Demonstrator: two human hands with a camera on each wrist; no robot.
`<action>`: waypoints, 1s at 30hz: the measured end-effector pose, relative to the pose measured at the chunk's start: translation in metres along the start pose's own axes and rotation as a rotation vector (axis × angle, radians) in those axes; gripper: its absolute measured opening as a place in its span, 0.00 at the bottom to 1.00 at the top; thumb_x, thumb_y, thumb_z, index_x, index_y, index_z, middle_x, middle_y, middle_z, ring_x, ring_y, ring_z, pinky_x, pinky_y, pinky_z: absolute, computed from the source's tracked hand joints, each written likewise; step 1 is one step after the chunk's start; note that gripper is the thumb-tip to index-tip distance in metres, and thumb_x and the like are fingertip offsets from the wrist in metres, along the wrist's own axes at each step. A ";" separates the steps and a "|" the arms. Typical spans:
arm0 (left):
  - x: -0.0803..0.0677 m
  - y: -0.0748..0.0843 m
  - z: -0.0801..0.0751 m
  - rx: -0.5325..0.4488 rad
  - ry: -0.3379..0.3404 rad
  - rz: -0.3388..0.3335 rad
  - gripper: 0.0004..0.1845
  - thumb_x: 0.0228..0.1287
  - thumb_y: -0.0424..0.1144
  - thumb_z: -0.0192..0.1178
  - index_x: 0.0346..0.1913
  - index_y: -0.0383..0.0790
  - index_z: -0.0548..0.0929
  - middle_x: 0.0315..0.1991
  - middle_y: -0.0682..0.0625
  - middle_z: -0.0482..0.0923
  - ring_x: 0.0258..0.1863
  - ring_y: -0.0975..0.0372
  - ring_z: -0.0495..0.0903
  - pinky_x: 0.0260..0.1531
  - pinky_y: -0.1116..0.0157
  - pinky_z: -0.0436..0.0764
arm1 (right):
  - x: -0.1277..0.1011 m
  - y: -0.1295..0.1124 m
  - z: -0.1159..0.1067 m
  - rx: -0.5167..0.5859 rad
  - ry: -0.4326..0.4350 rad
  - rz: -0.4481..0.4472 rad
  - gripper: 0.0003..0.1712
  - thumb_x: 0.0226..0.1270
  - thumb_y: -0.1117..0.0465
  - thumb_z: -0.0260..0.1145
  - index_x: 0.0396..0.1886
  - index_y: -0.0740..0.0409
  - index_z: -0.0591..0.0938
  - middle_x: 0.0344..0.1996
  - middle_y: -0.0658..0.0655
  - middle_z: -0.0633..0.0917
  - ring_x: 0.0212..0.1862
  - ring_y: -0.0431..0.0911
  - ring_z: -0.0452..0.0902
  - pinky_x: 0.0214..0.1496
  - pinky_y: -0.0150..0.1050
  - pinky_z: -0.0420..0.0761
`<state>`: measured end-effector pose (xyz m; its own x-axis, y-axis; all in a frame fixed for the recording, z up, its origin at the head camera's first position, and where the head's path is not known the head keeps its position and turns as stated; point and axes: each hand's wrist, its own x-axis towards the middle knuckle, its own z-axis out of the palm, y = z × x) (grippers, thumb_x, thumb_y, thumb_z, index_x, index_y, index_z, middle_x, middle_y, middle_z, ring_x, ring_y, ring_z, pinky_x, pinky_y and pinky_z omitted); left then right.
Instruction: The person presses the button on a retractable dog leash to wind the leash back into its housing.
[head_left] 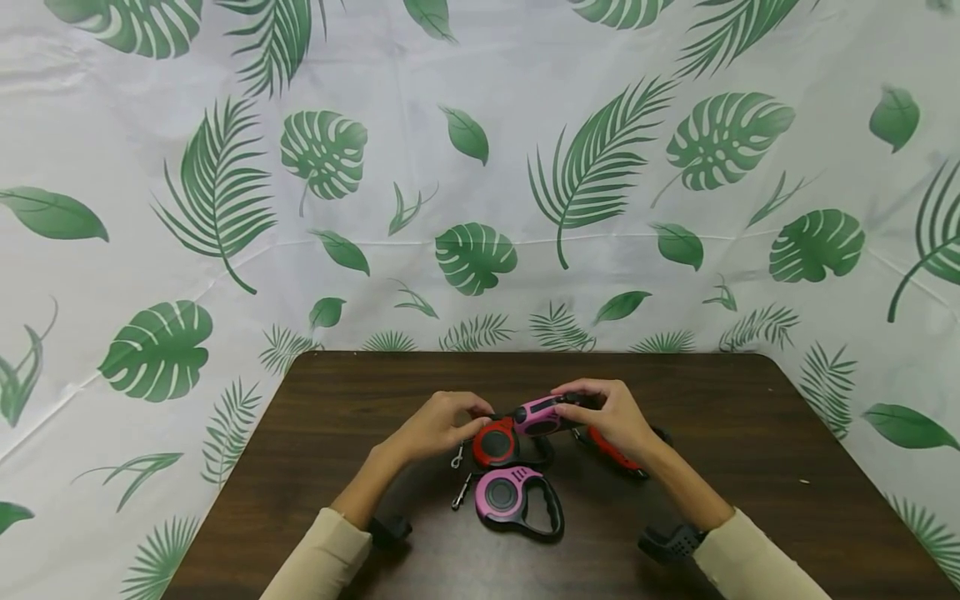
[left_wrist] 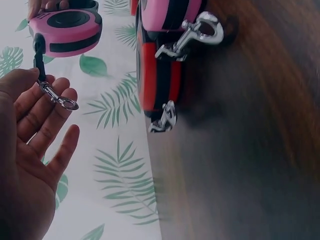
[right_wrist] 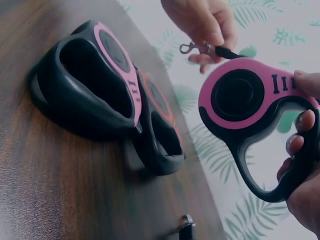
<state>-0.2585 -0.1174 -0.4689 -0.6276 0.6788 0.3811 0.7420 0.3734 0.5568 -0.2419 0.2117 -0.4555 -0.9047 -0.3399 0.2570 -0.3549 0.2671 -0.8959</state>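
My right hand [head_left: 617, 418] grips the black handle of a pink retractable dog leash [head_left: 538, 416], its fingers through the loop and its thumb on the pink casing in the right wrist view. My left hand [head_left: 444, 423] pinches the short black strap of that leash [left_wrist: 40, 65] between thumb and fingers, beside its metal clip [left_wrist: 60, 96]. Below in the head view, a red retractable leash [head_left: 495, 444] and a second pink leash [head_left: 500, 495] lie one in front of the other, clips to the left. Another red leash [head_left: 617, 450] lies partly hidden under my right hand.
The dark wooden table [head_left: 360, 375] backs onto a white leaf-print cloth [head_left: 405, 150]. Metal clips [head_left: 461, 493] of the lying leashes stick out on their left side. Black wrist straps [head_left: 671, 543] sit by both sleeves.
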 end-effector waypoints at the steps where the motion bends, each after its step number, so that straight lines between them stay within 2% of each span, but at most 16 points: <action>1: 0.000 0.000 0.001 -0.009 -0.004 -0.003 0.08 0.75 0.33 0.65 0.52 0.35 0.87 0.45 0.46 0.90 0.45 0.60 0.88 0.50 0.52 0.87 | 0.000 0.001 0.000 -0.011 -0.002 -0.008 0.16 0.71 0.58 0.76 0.54 0.58 0.90 0.52 0.56 0.90 0.47 0.48 0.84 0.43 0.38 0.86; 5: 0.002 0.002 0.006 -0.035 -0.006 0.000 0.09 0.75 0.33 0.64 0.52 0.34 0.87 0.45 0.45 0.90 0.45 0.59 0.88 0.50 0.52 0.87 | -0.002 0.003 0.000 -0.034 -0.002 -0.015 0.17 0.71 0.58 0.76 0.55 0.60 0.90 0.53 0.57 0.90 0.48 0.48 0.83 0.43 0.37 0.85; 16: 0.008 0.006 0.018 -0.097 -0.001 0.025 0.10 0.77 0.34 0.64 0.54 0.35 0.87 0.47 0.45 0.89 0.47 0.60 0.88 0.51 0.55 0.87 | -0.005 0.003 0.000 -0.001 0.018 0.002 0.15 0.71 0.58 0.76 0.54 0.58 0.90 0.50 0.55 0.91 0.45 0.50 0.85 0.42 0.38 0.87; 21: 0.010 0.009 0.021 -0.093 0.001 0.034 0.10 0.75 0.34 0.66 0.54 0.33 0.87 0.47 0.44 0.89 0.45 0.59 0.88 0.46 0.56 0.89 | -0.005 0.004 -0.002 -0.002 0.022 -0.008 0.13 0.73 0.59 0.74 0.54 0.56 0.90 0.49 0.57 0.91 0.44 0.49 0.85 0.42 0.38 0.87; 30: 0.015 0.016 0.027 -0.066 0.071 0.022 0.10 0.70 0.34 0.71 0.50 0.33 0.87 0.41 0.45 0.90 0.41 0.61 0.88 0.43 0.52 0.88 | -0.006 0.003 -0.003 0.014 0.033 -0.003 0.13 0.73 0.60 0.74 0.54 0.56 0.90 0.49 0.59 0.91 0.45 0.51 0.86 0.45 0.48 0.89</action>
<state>-0.2497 -0.0842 -0.4740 -0.6280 0.6390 0.4442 0.7404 0.3147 0.5939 -0.2384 0.2167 -0.4586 -0.9111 -0.3106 0.2711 -0.3543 0.2537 -0.9001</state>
